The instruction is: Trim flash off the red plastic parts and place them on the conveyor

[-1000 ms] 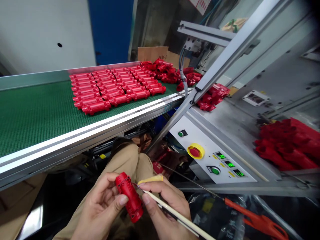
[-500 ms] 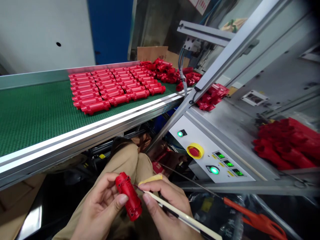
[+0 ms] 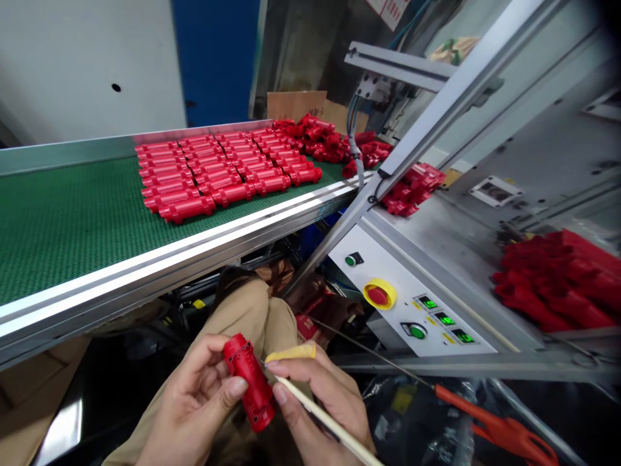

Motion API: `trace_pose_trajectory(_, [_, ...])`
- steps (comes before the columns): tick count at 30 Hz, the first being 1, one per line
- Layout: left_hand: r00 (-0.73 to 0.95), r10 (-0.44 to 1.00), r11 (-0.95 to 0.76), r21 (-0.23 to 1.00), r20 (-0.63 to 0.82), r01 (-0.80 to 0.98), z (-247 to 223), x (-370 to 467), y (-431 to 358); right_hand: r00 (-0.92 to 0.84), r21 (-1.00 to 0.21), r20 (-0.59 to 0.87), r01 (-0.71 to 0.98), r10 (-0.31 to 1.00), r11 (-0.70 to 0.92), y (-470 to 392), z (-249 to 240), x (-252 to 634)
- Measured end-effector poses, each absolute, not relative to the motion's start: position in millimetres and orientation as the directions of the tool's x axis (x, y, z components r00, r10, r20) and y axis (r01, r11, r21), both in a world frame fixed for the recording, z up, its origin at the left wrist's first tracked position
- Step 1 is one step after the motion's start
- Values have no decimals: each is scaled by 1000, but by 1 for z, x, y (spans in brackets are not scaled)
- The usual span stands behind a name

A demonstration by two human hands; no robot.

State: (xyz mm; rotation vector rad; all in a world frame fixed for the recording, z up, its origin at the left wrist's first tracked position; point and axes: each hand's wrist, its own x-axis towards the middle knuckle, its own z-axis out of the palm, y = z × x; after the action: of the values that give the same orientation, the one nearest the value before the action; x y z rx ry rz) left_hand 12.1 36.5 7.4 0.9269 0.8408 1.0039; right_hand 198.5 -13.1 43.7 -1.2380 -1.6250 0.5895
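Above the person's lap, my left hand (image 3: 196, 395) grips a red cylindrical part (image 3: 250, 382) between thumb and fingers, its upper end tilted to the left. My right hand (image 3: 315, 395) pinches a thin, cream-coloured stick-like tool (image 3: 330, 424) with its tip close to the right side of the red part. Whether the tip touches the part cannot be made out. A yellow covering (image 3: 291, 353) shows at a finger of my right hand.
Rows of red parts (image 3: 228, 168) lie on a green conveyor belt (image 3: 87, 220), with a loose pile (image 3: 320, 136) behind. At right stand a metal frame (image 3: 436, 97), a control panel (image 3: 412, 298) with a red button, and more red parts (image 3: 553, 278). An orange-handled tool (image 3: 504, 427) lies lower right.
The stick in my right hand has shifted and turned slightly, its tip now a little higher beside the red part. Two green lights on the panel have dimmed.
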Motion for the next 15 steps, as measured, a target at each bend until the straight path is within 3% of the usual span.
trace_pose_trajectory(5, [281,947,247,915,-157,-319,11,14,36,-13,-804,414,464,910,372,-14,45,197])
trace_pose_trajectory(10, [132,969,243,900,-208,-363,20,25,31,-104,-806,332,486,938,339,-12,40,196])
trace_pose_trajectory(15, [131,973,225,912,-190,-342,17,24,31,-184,-613,477,631,859,475,-12,32,186])
